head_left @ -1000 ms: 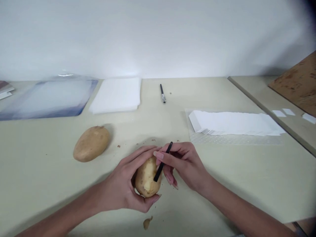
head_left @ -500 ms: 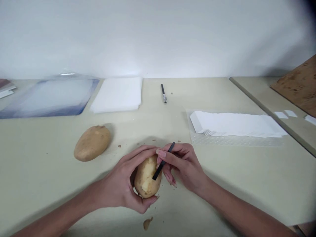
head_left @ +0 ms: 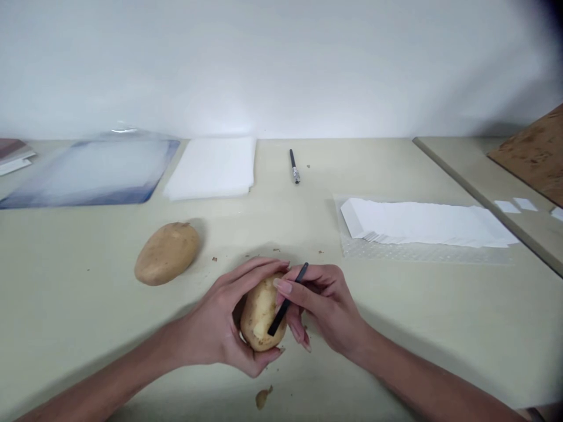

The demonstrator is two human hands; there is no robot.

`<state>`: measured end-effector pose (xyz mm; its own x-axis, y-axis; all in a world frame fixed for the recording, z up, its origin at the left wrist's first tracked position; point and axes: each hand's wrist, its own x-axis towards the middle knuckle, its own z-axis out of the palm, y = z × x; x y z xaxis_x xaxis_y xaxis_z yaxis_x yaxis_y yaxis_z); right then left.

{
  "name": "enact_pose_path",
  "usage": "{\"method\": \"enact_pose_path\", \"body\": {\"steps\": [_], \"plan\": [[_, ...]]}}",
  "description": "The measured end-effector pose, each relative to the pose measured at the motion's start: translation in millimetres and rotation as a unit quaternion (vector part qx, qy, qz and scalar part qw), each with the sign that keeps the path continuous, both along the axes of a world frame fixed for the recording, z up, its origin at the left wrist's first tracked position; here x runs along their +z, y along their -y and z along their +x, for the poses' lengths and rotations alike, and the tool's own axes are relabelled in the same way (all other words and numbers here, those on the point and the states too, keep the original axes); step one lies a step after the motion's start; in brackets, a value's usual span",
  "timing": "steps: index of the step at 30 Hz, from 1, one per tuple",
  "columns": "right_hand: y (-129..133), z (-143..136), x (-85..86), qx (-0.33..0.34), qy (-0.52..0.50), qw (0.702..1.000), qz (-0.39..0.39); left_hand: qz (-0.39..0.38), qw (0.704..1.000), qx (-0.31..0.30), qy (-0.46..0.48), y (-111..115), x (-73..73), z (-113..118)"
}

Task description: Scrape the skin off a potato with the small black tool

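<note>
My left hand [head_left: 226, 316] wraps round a potato [head_left: 261, 313], with the thumb below and the fingers over the top. Along its upper face the skin is off in a strip, and pale flesh shows. Between thumb and fingers, my right hand [head_left: 323, 305] pinches a slim, flat black tool [head_left: 281, 313]; its kind is unclear. The tool's lower end lies against the potato near the bottom of the bare strip. A second potato [head_left: 167, 254], unpeeled, rests on the table to the left.
Peel scraps lie about, the largest peel piece [head_left: 263, 398] near the front. Further back are a pen [head_left: 294, 166], white paper sheets [head_left: 211, 168], a blue-edged clear folder [head_left: 101, 176] and white envelopes [head_left: 422, 223] on clear plastic. A brown board [head_left: 534, 152] stands at the right.
My right hand has moved the black tool down along the potato. The bare strip looks longer towards the bottom. My left hand keeps its hold.
</note>
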<state>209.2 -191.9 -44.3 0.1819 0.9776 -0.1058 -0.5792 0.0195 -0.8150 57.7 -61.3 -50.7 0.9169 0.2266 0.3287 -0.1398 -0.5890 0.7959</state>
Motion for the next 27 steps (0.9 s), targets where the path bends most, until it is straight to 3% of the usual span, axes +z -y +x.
{"method": "enact_pose_path", "body": {"steps": [8, 23, 27], "plan": [[-0.2, 7.9, 3.3, -0.051, 0.029, 0.998, 0.017, -0.018, 1.000, -0.002, -0.004, -1.1, -3.9, -2.9], [-0.5, 2.2, 3.1, -0.062, 0.029, 0.998, -0.013, -0.008, 1.000, 0.007, -0.014, 1.7, -3.4, -4.9], [-0.1, 1.3, 9.7, -0.074, 0.047, 0.996, -0.036, -0.009, 1.000, 0.007, -0.006, 2.3, -4.5, -3.7]]}}
